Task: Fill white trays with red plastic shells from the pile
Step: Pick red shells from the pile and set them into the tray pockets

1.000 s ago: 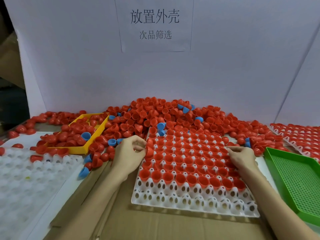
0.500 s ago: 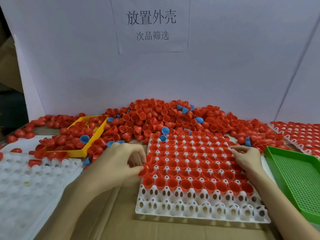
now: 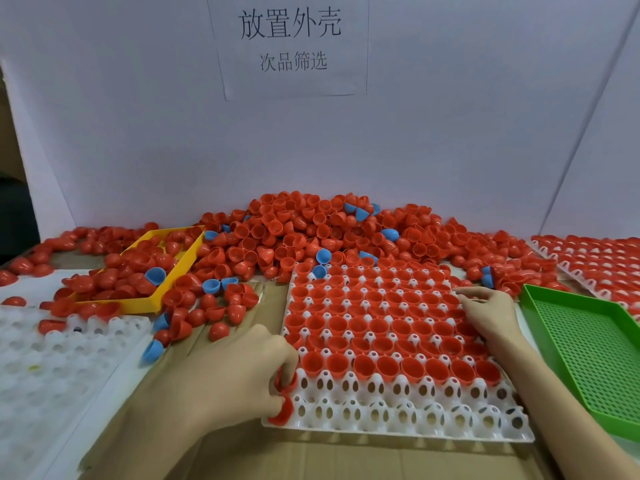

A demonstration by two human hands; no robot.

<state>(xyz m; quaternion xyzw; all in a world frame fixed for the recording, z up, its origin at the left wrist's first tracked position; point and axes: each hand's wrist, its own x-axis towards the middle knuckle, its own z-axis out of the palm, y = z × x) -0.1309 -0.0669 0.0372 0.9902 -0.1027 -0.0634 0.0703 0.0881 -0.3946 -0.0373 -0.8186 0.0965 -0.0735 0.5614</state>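
Left to right: a spare white tray (image 3: pixel 52 368); a yellow tray (image 3: pixel 166 271); the left hand (image 3: pixel 242 372), which has dropped from the tray's left edge a second ago to its near-left corner, fingers curled round red shells (image 3: pixel 285 396). The white tray (image 3: pixel 398 420) (nearest two rows unfilled) sits before the pile (image 3: pixel 311 233), so filling of the last rows seems about to begin. The right hand (image 3: pixel 491 313) stays on the right edge, fingers loosely bent, holding nothing visible; a green tray (image 3: pixel 588 341) lies beside it.
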